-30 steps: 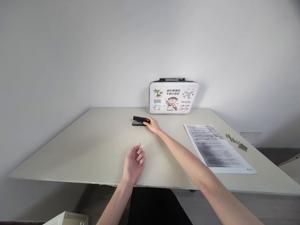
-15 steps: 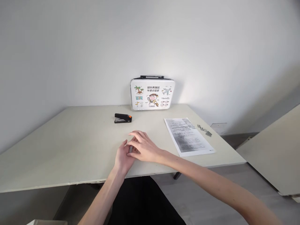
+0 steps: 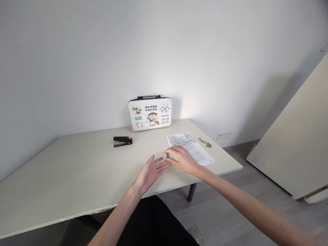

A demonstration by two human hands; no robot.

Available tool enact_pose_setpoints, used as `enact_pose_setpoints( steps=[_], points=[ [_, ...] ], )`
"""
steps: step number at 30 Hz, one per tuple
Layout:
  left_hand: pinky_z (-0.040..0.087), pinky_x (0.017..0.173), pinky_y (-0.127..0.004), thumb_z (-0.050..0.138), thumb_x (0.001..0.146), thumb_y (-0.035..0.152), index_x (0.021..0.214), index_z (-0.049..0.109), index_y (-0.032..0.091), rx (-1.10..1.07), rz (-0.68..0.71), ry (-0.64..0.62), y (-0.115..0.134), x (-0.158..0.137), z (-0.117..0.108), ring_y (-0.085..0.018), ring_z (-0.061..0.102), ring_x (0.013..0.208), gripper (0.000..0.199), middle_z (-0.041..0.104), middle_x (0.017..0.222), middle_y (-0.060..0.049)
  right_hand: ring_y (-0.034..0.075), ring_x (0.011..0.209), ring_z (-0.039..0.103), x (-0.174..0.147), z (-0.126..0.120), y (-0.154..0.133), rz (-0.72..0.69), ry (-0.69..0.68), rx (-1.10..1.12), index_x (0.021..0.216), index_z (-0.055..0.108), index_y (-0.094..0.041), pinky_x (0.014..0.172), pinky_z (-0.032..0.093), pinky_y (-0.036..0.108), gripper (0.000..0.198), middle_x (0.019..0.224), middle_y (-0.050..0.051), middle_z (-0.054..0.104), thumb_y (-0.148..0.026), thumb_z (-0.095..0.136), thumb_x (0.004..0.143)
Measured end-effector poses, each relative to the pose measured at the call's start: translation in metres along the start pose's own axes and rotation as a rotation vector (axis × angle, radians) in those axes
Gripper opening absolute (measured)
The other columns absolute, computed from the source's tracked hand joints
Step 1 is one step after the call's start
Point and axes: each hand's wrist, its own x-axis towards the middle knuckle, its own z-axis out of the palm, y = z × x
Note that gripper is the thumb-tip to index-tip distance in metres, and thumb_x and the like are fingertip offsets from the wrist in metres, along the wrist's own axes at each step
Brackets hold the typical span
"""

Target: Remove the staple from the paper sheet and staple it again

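My right hand [image 3: 183,159] reaches over the near left edge of the printed paper [image 3: 194,150]. Pinched between its thumb and fingers is a small grey strip of staples [image 3: 168,155], partly hidden. My left hand [image 3: 151,172] is open beside it, palm turned up and fingers stretched towards the right hand, holding nothing. To the left on the table lies a black stapler [image 3: 123,141] with an orange piece at one end. Several more grey staple strips [image 3: 205,142] lie loose on the table to the right of the paper.
A white case [image 3: 150,114] with cartoon prints and a black handle stands upright at the back, against the wall. The pale table [image 3: 77,171] has its front edge close to my body. A light panel-like piece of furniture [image 3: 294,147] stands on the right.
My hands have drawn apart from their overlapped position. The right hand has moved right with the staple strip, and the left hand's fingers have straightened. The view has turned to the right.
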Motion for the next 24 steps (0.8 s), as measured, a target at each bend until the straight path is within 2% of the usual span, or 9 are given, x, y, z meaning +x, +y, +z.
enact_pose_setpoints(
  steps=[2, 4, 6, 8, 11, 13, 16, 20, 24],
  points=[
    [0.057, 0.091, -0.038, 0.063, 0.103, 0.037, 0.114, 0.074, 0.013, 0.185, 0.084, 0.029, 0.000, -0.005, -0.012, -0.030, 0.074, 0.105, 0.029, 0.077, 0.113, -0.020, 0.028, 0.108, 0.071, -0.022, -0.016, 0.044, 0.116, 0.003, -0.058, 0.120, 0.069, -0.026, 0.094, 0.055, 0.047, 0.019, 0.115, 0.007, 0.077, -0.028, 0.063, 0.102],
    [0.056, 0.084, -0.031, 0.070, 0.099, 0.029, 0.103, 0.077, 0.015, 0.325, 0.204, 0.080, 0.002, -0.010, -0.027, -0.026, 0.074, 0.098, 0.016, 0.079, 0.107, -0.016, 0.030, 0.114, 0.070, -0.047, -0.033, 0.091, 0.289, 0.013, -0.120, 0.119, 0.070, -0.027, 0.098, 0.055, 0.049, 0.021, 0.119, 0.008, 0.077, -0.031, 0.061, 0.101],
    [0.054, 0.076, -0.024, 0.072, 0.096, 0.019, 0.093, 0.078, 0.016, 0.398, 0.298, 0.127, 0.006, -0.013, -0.042, -0.022, 0.073, 0.088, 0.007, 0.078, 0.098, -0.012, 0.035, 0.116, 0.069, -0.072, -0.047, 0.130, 0.384, 0.035, -0.151, 0.117, 0.071, -0.024, 0.099, 0.054, 0.053, 0.023, 0.117, 0.013, 0.077, -0.029, 0.057, 0.099],
    [0.053, 0.074, -0.022, 0.071, 0.094, 0.014, 0.088, 0.078, 0.016, 0.474, 0.369, 0.164, 0.010, -0.013, -0.053, -0.020, 0.071, 0.084, 0.010, 0.077, 0.092, -0.011, 0.036, 0.118, 0.068, -0.090, -0.057, 0.159, 0.430, 0.028, -0.154, 0.114, 0.072, -0.024, 0.098, 0.054, 0.052, 0.024, 0.116, 0.014, 0.078, -0.028, 0.057, 0.097],
    [0.055, 0.077, -0.023, 0.070, 0.096, 0.015, 0.090, 0.079, 0.018, 0.667, 0.444, 0.167, 0.012, -0.013, -0.060, -0.020, 0.070, 0.084, 0.011, 0.076, 0.090, -0.009, 0.036, 0.123, 0.066, -0.104, -0.062, 0.181, 0.447, -0.006, -0.135, 0.111, 0.073, -0.024, 0.101, 0.054, 0.049, 0.024, 0.121, 0.016, 0.077, -0.030, 0.057, 0.094],
    [0.055, 0.080, -0.024, 0.070, 0.096, 0.018, 0.091, 0.080, 0.019, 0.759, 0.463, 0.117, 0.014, -0.016, -0.062, -0.020, 0.070, 0.085, 0.010, 0.076, 0.090, -0.008, 0.036, 0.126, 0.064, -0.107, -0.061, 0.183, 0.454, -0.008, -0.132, 0.115, 0.072, -0.022, 0.105, 0.052, 0.050, 0.029, 0.126, 0.017, 0.075, -0.031, 0.054, 0.094],
    [0.055, 0.083, -0.023, 0.073, 0.095, 0.021, 0.091, 0.081, 0.020, 0.790, 0.463, 0.069, 0.018, -0.024, -0.071, -0.021, 0.070, 0.086, 0.009, 0.076, 0.089, -0.008, 0.036, 0.131, 0.062, -0.110, -0.056, 0.170, 0.464, 0.013, -0.138, 0.127, 0.067, -0.022, 0.110, 0.048, 0.054, 0.036, 0.134, 0.018, 0.071, -0.033, 0.049, 0.097],
    [0.054, 0.082, -0.021, 0.078, 0.091, 0.021, 0.089, 0.081, 0.022, 0.830, 0.446, 0.145, 0.034, -0.040, -0.101, -0.020, 0.069, 0.085, 0.004, 0.075, 0.089, -0.006, 0.033, 0.132, 0.063, -0.125, -0.039, 0.134, 0.435, 0.016, -0.078, 0.131, 0.064, -0.027, 0.110, 0.051, 0.052, 0.036, 0.136, 0.012, 0.070, -0.040, 0.049, 0.101],
    [0.052, 0.071, -0.019, 0.078, 0.090, 0.028, 0.090, 0.081, 0.023, 1.021, 0.474, 0.256, 0.058, -0.054, -0.138, -0.017, 0.064, 0.072, 0.006, 0.074, 0.085, -0.005, 0.033, 0.141, 0.056, -0.139, -0.022, 0.108, 0.453, 0.071, -0.035, 0.134, 0.064, -0.027, 0.118, 0.044, 0.055, 0.041, 0.144, 0.012, 0.066, -0.049, 0.050, 0.104]
  ],
)
